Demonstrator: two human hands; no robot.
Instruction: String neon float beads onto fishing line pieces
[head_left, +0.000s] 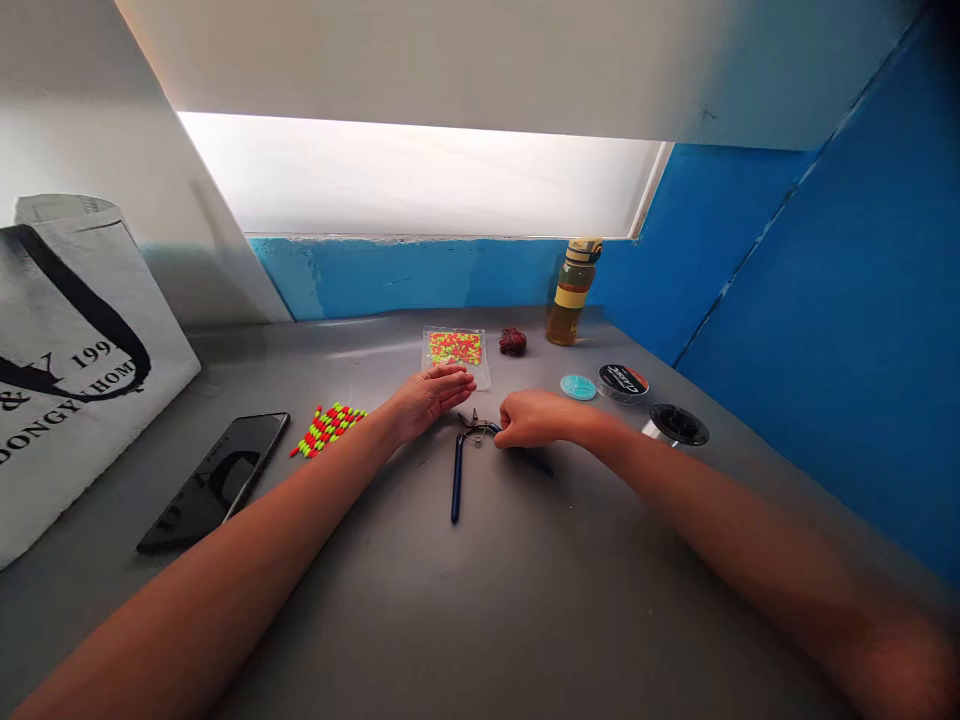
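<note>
over the right handle of the pliers point(457, 470), the right hand point(536, 418) curls its fingers closed; whether they grip anything is hidden. the left hand point(424, 400) lies flat-fingered and unloaded before the bag point(481, 376). a stray knuckle could spin the splayed pliers on the bench point(525, 580); a low-sweeping left forearm point(300, 510) could scatter the beads point(328, 430).

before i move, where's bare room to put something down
Widest: the tabletop between the forearms, this side of the pliers. Smaller: left of the clear packet, behind the patterned bundle. Crowded: around the left hand and right hand, and by the disc, case and spool.
</note>
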